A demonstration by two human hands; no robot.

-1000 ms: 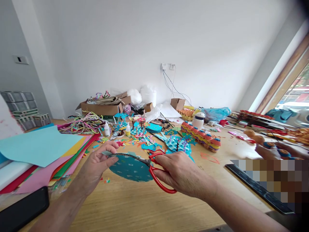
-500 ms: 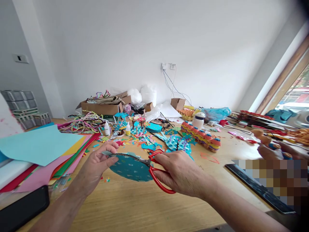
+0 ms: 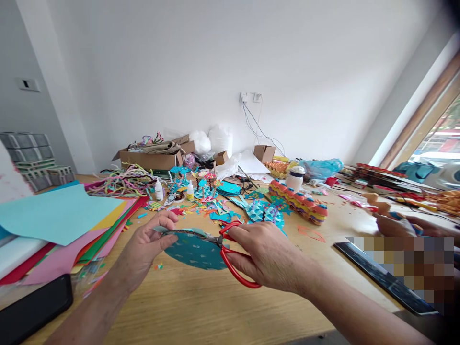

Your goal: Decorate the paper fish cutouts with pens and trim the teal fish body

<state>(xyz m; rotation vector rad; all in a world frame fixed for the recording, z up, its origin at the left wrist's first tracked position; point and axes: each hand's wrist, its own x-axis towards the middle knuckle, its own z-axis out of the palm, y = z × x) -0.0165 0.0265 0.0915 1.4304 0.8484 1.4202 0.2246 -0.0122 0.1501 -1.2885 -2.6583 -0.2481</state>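
Note:
My left hand (image 3: 156, 244) pinches the left edge of a teal patterned disc (image 3: 197, 251), its thumb on the near face. The disc is held tilted above the table. In my right hand (image 3: 264, 254) are red-handled scissors (image 3: 239, 278), fingers through the loops. Their dark blades lie along the disc's upper edge, where a strip of light blue paper (image 3: 192, 231) shows behind the rim. How far the blades are apart is hard to make out. Beyond my hands lies a blue wavy-patterned paper piece (image 3: 264, 214) among coloured paper scraps (image 3: 215, 211).
Coloured paper sheets (image 3: 61, 211) and a black phone (image 3: 36, 309) lie at left. An egg carton (image 3: 298, 203) stands beyond my right hand, near a white jar (image 3: 294, 178). At right, another person's hands (image 3: 395, 225) are near a dark tablet-like slab (image 3: 381, 278). Glue bottles (image 3: 158, 190) stand behind.
My hands, the disc and the scissors stay nearly in place. The other person's hands at right have shifted slightly, and the view has moved a little.

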